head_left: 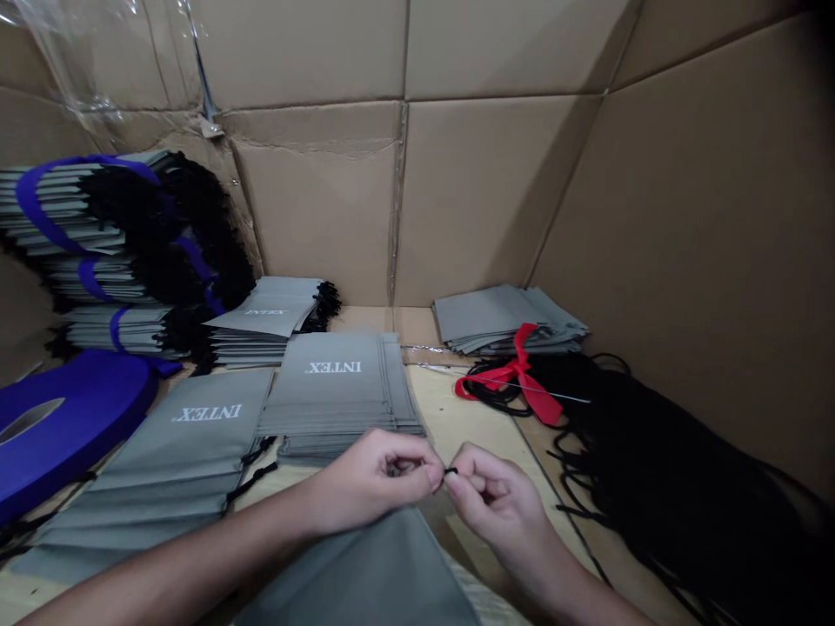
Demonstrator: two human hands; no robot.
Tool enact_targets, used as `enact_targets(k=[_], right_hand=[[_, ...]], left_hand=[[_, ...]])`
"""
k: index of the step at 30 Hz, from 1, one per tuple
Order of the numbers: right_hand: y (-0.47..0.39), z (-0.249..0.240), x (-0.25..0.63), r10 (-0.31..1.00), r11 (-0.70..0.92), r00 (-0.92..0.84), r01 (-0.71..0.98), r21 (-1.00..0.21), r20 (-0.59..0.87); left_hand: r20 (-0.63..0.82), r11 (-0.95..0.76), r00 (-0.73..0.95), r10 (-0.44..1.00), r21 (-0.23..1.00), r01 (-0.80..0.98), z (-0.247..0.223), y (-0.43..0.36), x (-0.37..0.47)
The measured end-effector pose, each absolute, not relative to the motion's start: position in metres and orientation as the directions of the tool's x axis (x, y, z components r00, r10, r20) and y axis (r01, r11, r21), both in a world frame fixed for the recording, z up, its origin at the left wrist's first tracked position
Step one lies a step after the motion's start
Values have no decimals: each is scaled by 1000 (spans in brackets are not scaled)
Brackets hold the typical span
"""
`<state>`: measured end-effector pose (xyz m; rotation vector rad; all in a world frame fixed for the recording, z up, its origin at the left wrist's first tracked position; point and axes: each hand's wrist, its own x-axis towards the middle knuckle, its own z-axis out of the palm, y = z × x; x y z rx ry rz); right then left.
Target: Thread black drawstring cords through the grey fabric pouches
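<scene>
At far left, a big blue roll (78, 426), just below tied bundles (110, 335) of grey bags. Next, lower left, loose bags (150, 461) with black cords; past those, a bag stack (339, 382) at centre. Bottom centre now: grey cloth (365, 574) under the left hand (384, 482), thumb and fingers pinched tight on a short black cord (450, 471). Opposite, the right hand (499, 504), also pinched closed on that cord, fingertips nearly meeting. Finally, right: red ribbon (544, 404), then a dark cord heap (684, 487).
</scene>
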<state>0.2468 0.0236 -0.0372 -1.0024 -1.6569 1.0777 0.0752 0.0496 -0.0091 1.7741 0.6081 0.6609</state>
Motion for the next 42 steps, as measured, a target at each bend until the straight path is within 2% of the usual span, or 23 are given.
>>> enact_targets(k=[7, 14, 18, 22, 27, 30, 33, 36, 39, 42], right_hand=[[23, -39, 249, 920, 214, -347, 57, -975, 181], [23, -42, 247, 937, 297, -229, 122, -947, 264], [24, -49, 250, 915, 348, -296, 235, -908, 274], [25, -54, 252, 908, 380, -310, 327, -865, 282], [26, -51, 251, 909, 387, -300, 341, -857, 291], [28, -47, 248, 921, 338, -307, 330, -881, 238], [30, -47, 243, 935, 194, -334, 198, -961, 120], [33, -48, 239, 944, -32, -329, -29, -999, -21], [33, -48, 237, 944, -237, -299, -334, -912, -136], [30, -45, 236, 910, -363, -371, -507, -782, -182]], left_hand=[[138, -300, 666, 733, 945, 134, -10, 51, 75], [137, -339, 659, 739, 921, 189, -13, 52, 76], [143, -356, 659, 738, 913, 201, -14, 51, 76], [81, -315, 676, 733, 920, 232, -16, 52, 77], [93, -384, 663, 743, 871, 307, -20, 56, 76], [86, -382, 659, 747, 866, 321, -22, 57, 76], [30, -332, 661, 750, 881, 338, -25, 58, 76], [7, -283, 646, 763, 902, 326, -27, 60, 76], [30, -259, 620, 784, 924, 282, -27, 63, 76], [56, -251, 645, 762, 944, 215, -25, 64, 76]])
